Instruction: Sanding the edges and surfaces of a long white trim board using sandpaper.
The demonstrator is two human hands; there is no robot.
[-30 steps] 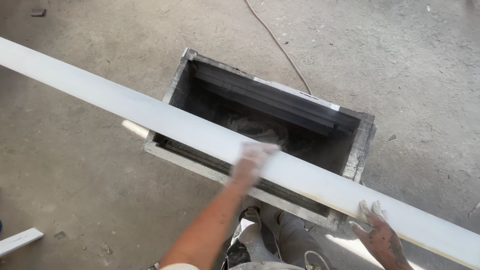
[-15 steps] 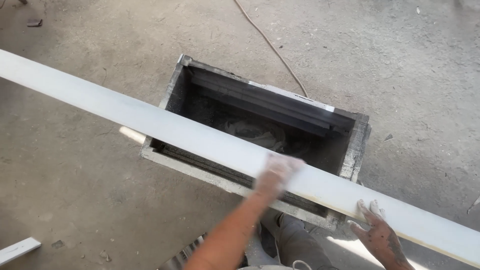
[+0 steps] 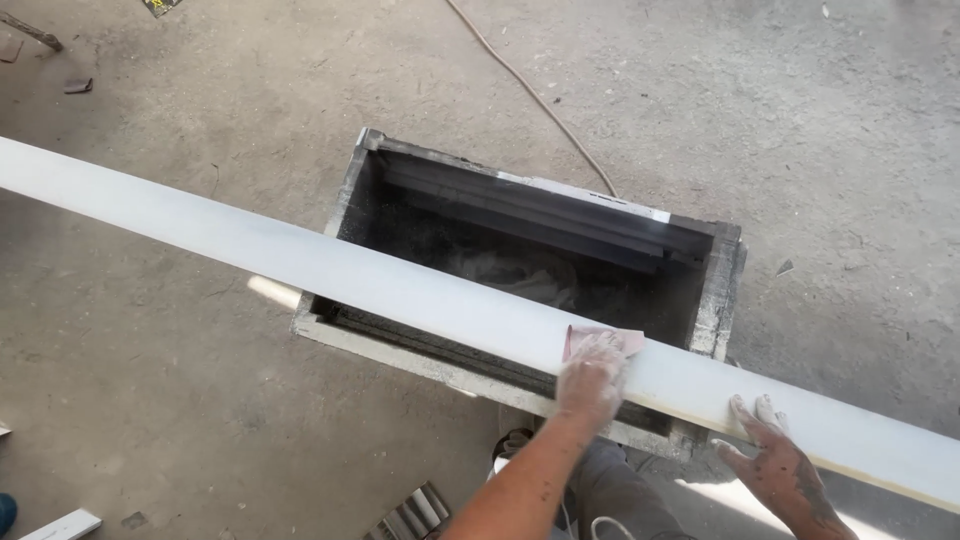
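Left hand (image 3: 592, 380) presses a pinkish sandpaper sheet (image 3: 602, 340) flat onto the long white board (image 3: 330, 265), fingers curled over it. Right hand (image 3: 775, 455) rests open on the board's near edge, fingers spread. The board lies across a dusty metal box (image 3: 722, 290) on the concrete floor (image 3: 150, 380)

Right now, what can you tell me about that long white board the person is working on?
The long white board is flat, smooth and matte, painted or primed by the look of it, and dusty. It runs diagonally from upper left to lower right, out of frame at both ends, resting across the rim of an open grey box. The left hand presses a pinkish sheet of sandpaper onto its top face; the right hand lies flat on its near edge, where a yellowish strip shows.
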